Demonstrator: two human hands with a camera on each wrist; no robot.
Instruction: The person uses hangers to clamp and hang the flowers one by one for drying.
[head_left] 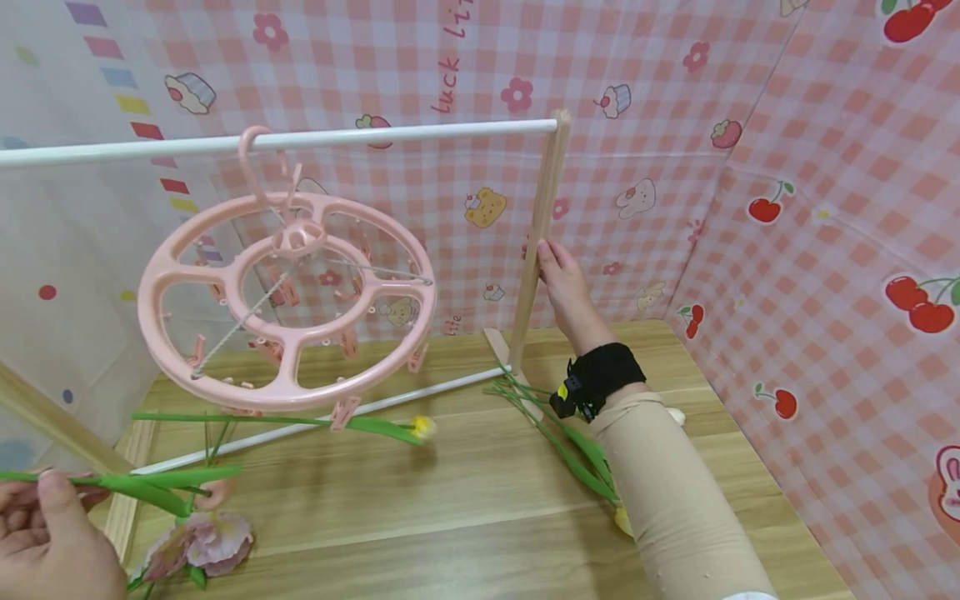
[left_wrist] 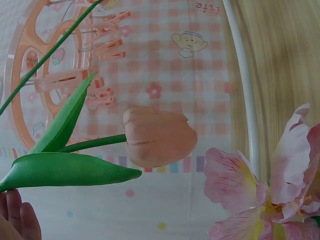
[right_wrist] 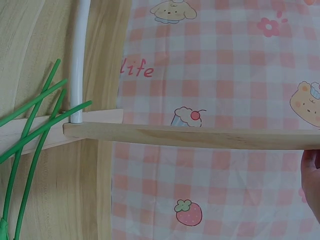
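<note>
My left hand (head_left: 45, 525) at the bottom left pinches the green stem of an artificial peach tulip (head_left: 217, 493); its bud (left_wrist: 160, 136) and leaves fill the left wrist view, my fingertips (left_wrist: 15, 220) at the lower edge. A pink-and-white flower (head_left: 206, 540) lies on the table just under the tulip. My right hand (head_left: 566, 292) rests with straight fingers against the wooden upright post (head_left: 540, 242) of a small rack; one fingertip (right_wrist: 312, 185) shows beside the post (right_wrist: 200, 136).
A pink round clip hanger (head_left: 285, 397) hangs from the rack's white top rail (head_left: 375, 133). A yellow tulip (head_left: 423, 427) on a long stem hangs level under it. Several green stems (head_left: 562, 442) lie by my right forearm. Checked cloth walls enclose the wooden table (head_left: 465, 500).
</note>
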